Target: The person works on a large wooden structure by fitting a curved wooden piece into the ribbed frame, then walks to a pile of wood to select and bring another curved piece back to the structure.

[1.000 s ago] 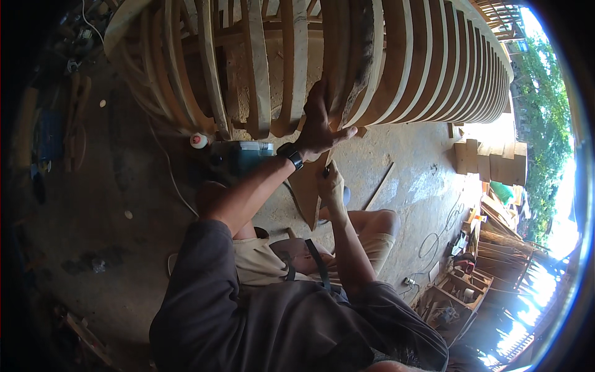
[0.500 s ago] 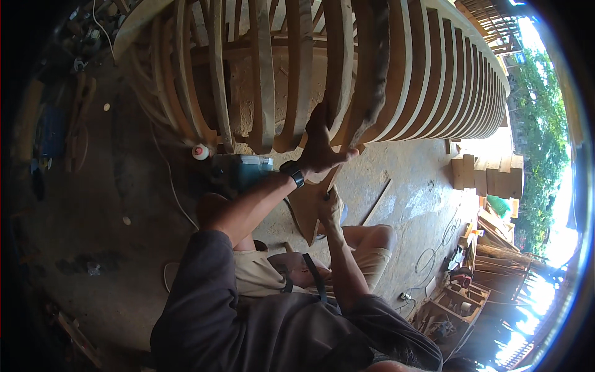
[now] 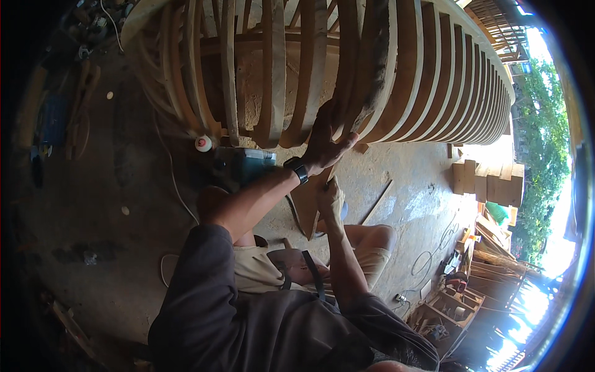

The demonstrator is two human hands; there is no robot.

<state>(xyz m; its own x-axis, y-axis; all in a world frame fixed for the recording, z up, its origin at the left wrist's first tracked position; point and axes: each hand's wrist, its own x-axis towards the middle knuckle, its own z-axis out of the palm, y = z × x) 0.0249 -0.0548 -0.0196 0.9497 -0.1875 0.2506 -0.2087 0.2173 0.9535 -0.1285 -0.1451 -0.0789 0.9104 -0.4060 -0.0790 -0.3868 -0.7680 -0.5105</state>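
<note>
A large curved frame of wooden ribs [image 3: 305, 74] fills the upper part of the view, like a boat's skeleton. My left hand [image 3: 323, 149], with a dark watch on its wrist, grips the lower end of a dark-edged rib [image 3: 374, 80]; its fingers reach up along the wood and its thumb points right. Just below, my right hand [image 3: 331, 195] is closed against the right edge of a flat, pointed wooden board [image 3: 305, 204]. What its fingers pinch is too small to make out. The board's upper end is partly hidden by my left hand.
A teal power tool [image 3: 257, 159] and a white bottle with a red cap [image 3: 202, 144] sit on the floor left of my hands. A thin wooden strip [image 3: 378, 201] lies right. Stacked wood blocks [image 3: 488, 180] and a loose cable [image 3: 427, 260] are farther right.
The view has shifted slightly, so the ribs sit a little farther right. My left hand keeps its grip on the rib, and my right hand has moved up slightly along the board.
</note>
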